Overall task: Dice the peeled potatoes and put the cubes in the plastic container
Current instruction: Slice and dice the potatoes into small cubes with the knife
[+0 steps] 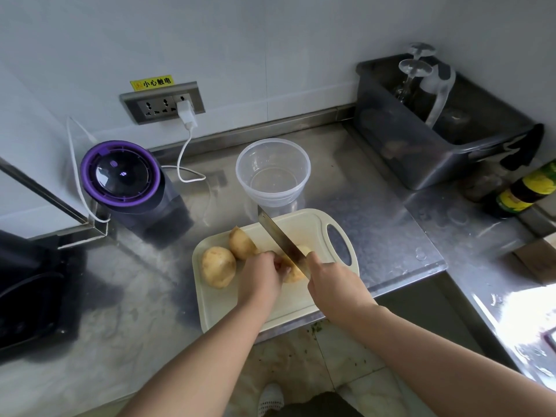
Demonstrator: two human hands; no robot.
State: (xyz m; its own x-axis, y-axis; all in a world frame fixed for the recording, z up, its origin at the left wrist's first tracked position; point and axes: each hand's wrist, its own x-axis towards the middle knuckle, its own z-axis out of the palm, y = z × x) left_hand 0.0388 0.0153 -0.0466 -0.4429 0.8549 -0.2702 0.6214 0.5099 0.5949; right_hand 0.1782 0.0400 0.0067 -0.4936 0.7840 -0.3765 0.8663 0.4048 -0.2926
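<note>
Three peeled potatoes on cutting board [304, 227]: two whole [218, 266] [240, 243] at left, third [296, 273] mid-board, pinned under curled left hand [260, 276]. Cleaver [281, 242], blade running from right hand [337, 288], fist closed around handle, toward far-left, tip reaching one empty plastic container [273, 171] just behind board.

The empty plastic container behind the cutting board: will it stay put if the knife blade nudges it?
Probably not. The plastic container is thin-walled, clear and empty, so it looks light. It stands on the smooth steel counter, so it would likely slide or tip. The knife tip points toward it, just short of its base.
</note>
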